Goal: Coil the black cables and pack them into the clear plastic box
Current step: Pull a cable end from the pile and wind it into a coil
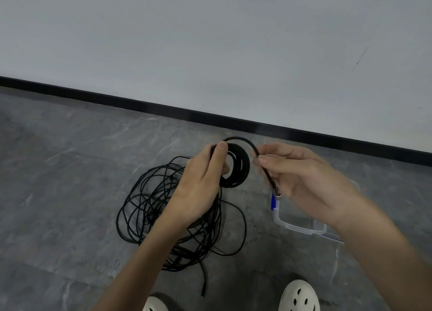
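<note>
- Loose tangle of thin black cable point(145, 215) lies on the grey stone floor point(70, 194).
- Clear rectangular plastic box point(294, 227) sits at 4 o'clock from it.
- Left hand point(201, 182) grips a small tight black coil point(238, 168).
- Right hand point(304, 180) pinches the coil's plug end point(277, 192).

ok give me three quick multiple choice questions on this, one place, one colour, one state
1. Where is the clear box? A on a shelf; B on the floor under the right hand; C on a chair.
2. What colour is the box's clip? A red; B green; C blue.
3. The cable in the left hand is: A coiled; B straight; C cut in two.
Answers: 1 B, its rim shows on the floor below the right wrist. 2 C, a blue tab sits on its left edge. 3 A, tight loops sit by the thumb, with the free end pinched by the right hand.
</note>
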